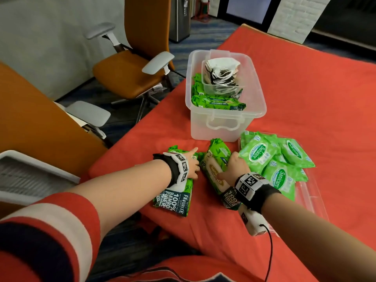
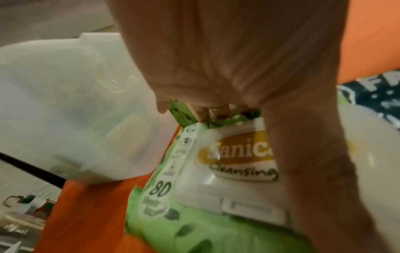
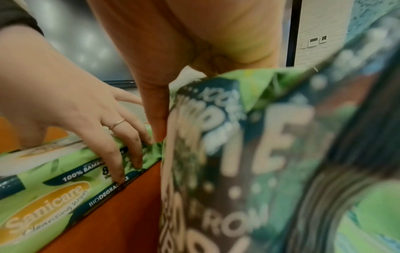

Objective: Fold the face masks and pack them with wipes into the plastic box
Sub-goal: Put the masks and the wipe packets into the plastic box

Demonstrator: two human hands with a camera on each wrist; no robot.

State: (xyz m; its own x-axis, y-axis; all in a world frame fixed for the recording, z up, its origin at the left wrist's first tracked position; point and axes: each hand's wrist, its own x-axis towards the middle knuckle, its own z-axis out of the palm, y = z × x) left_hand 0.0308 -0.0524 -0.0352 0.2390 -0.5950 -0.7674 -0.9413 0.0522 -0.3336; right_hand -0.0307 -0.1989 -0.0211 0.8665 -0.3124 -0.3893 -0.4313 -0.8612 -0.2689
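Observation:
A clear plastic box (image 1: 200, 127) stands on the red table and holds several green wipes packs (image 1: 217, 103) plus a small clear tub of folded masks (image 1: 221, 72). In front of it lie two large green wipes packs. My left hand (image 1: 192, 161) spans the left pack (image 1: 177, 198), thumb on one side and fingers down the other (image 3: 121, 150). The left wrist view shows that pack's white lid (image 2: 227, 171) under the palm. My right hand (image 1: 234, 167) grips the right pack (image 1: 215, 161), which is tilted up on its edge (image 3: 238, 154).
Several small Sanicare packs (image 1: 258, 155) are heaped on a clear lid (image 1: 311, 192) to the right. Orange office chairs (image 1: 132, 74) stand beyond the table's left edge. A white slatted object (image 1: 30, 176) sits at lower left. Bare red cloth (image 1: 305, 88) stretches right of the box.

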